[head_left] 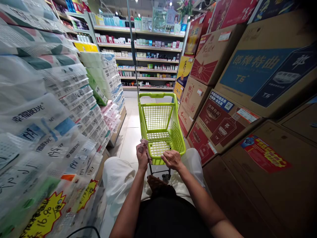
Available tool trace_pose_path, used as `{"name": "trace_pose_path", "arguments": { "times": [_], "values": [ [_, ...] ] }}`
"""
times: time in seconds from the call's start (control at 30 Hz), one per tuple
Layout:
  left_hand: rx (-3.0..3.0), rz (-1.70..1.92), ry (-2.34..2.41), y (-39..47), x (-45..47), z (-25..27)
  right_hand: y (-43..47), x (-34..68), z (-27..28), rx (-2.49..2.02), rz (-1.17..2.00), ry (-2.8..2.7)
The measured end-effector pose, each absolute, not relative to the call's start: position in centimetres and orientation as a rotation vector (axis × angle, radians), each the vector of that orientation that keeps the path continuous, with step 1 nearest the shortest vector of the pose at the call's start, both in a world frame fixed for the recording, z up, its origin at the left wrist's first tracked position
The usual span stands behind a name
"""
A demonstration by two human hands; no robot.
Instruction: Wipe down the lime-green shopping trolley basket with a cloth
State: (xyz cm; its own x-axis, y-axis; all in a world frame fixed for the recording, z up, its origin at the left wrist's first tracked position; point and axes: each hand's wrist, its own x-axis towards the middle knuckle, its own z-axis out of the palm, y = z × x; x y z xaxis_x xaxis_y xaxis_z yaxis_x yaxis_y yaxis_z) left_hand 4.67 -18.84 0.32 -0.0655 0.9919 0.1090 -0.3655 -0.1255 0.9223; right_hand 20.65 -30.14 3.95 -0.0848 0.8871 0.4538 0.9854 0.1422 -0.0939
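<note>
Straight ahead of my knees stands a lime-green plastic shopping cart with a lattice basket; no goods show inside it. My left hand is closed around a pinkish-brown cloth, pressed against the near left corner of the basket. On the near rim, toward the right, my right hand rests with its fingers curled over the edge. A thin dark pole rises from the cart's far left corner. Casters show below the basket, partly hidden by my hands and legs.
Stacked tissue packs line the aisle on the left, with yellow price signs low down. Cardboard liquor cartons are piled high on the right. Shelves of small boxed goods close off the far end beyond the tiled floor.
</note>
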Motion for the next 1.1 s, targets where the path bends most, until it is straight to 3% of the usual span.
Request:
{"name": "trace_pose_path", "arguments": {
  "times": [0.2, 0.43, 0.67, 0.93, 1.1],
  "values": [
    [0.886, 1.445, 1.011, -20.1, 4.6, -1.8, -30.5, 21.1, 3.8, -1.735, -0.336, -2.007],
    [1.032, 1.405, 0.934, -18.0, 3.9, 0.6, -30.6, 21.3, 3.7, -1.677, -0.335, -2.028],
    [0.938, 1.361, 1.080, -19.0, 2.6, -1.8, -30.9, 21.0, 3.4, -1.644, -0.312, -2.043],
    [1.071, 1.576, 1.023, -17.3, 3.6, 1.6, -31.3, 20.8, 4.0, -1.579, -0.322, -2.082],
    [0.946, 1.413, 1.181, -18.2, 3.2, -0.3, -31.2, 21.7, 3.9, -1.548, -0.311, -2.083]
  ]
}}
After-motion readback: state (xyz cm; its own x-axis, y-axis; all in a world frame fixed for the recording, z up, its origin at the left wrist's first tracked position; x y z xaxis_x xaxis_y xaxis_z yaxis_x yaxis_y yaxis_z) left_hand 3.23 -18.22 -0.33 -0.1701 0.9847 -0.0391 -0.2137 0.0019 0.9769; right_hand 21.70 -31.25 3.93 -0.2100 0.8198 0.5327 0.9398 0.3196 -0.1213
